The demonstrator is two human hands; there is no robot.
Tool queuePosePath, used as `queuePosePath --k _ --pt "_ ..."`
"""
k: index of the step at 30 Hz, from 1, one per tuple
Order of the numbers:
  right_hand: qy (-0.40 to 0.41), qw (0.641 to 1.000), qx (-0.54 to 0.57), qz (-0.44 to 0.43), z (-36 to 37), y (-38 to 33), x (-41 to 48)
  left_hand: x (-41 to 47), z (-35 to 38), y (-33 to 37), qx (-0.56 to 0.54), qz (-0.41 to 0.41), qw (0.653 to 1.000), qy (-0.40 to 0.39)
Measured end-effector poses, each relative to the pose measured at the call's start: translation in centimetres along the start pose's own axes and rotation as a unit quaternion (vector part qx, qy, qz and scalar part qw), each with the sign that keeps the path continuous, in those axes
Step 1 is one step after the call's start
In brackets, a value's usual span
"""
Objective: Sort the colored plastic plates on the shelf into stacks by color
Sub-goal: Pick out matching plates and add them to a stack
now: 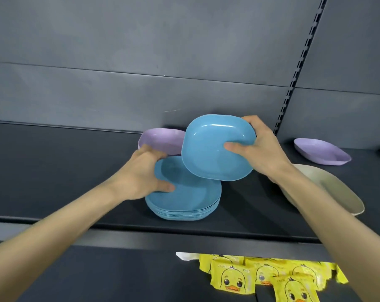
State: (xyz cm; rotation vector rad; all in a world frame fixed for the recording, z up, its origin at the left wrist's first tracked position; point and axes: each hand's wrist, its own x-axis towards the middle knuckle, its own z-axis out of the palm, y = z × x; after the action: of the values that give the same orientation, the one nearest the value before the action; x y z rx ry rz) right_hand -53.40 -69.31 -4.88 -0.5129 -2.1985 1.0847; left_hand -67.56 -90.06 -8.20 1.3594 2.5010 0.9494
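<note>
From my remote seat I see a blue plate [215,149], square with rounded corners, glossy, with a shallow well, tipped up so its inside faces the camera. It is held in the air above the far right part of the blue stack [191,199], a pile of matching plates sitting on the dark shelf [54,171] near its front edge.

Behind the stack, towards the far left, is a lilac pile [160,140]. The held plate and the left hand cover much of it, so I cannot count its plates. A single lilac plate [321,151] lies well apart on the far right. A cream plate [332,190] on the near right is partly hidden by the right forearm. On the lower shelf, yellow duck packets [260,277] are cut off by the bottom edge.

The right hand [260,149] grasps the blue plate at its right rim, with the thumb laid across the inside and the fingers [247,120] curled over the top corner and behind it. The left hand [141,175] grips the left edge of the blue stack, with its thumb pressed into the top plate's well and the rest wrapped around the far side, mostly out of sight.
</note>
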Motion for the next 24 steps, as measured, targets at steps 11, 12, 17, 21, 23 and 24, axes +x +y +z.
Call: queuePosePath --k 11,12,17,21,23,24 --pt "-0.070 0.995 0.053 0.040 2.4 -0.7 -1.3 -0.7 -2.1 1.1 -0.266 -0.002 0.964 0.017" --pt "-0.070 0.996 0.044 0.035 2.5 -0.8 -1.5 -0.8 -2.2 1.0 -0.294 0.001 0.956 -0.002" --pt "-0.094 0.995 0.018 0.023 3.6 -1.2 -1.9 -0.6 -2.2 1.2 -0.369 -0.008 0.929 0.001" --pt "-0.121 0.990 -0.070 0.001 4.7 -1.0 -2.0 -0.3 -0.7 1.0 -0.174 0.031 0.982 0.060" --pt "-0.125 0.985 -0.121 -0.012 4.9 -0.8 -2.1 -0.3 -0.3 0.5 -0.105 0.007 0.991 0.077" --pt "-0.130 0.981 -0.141 -0.023 5.0 -0.6 -2.0 -0.3 -0.2 0.3 -0.082 -0.004 0.993 0.079"
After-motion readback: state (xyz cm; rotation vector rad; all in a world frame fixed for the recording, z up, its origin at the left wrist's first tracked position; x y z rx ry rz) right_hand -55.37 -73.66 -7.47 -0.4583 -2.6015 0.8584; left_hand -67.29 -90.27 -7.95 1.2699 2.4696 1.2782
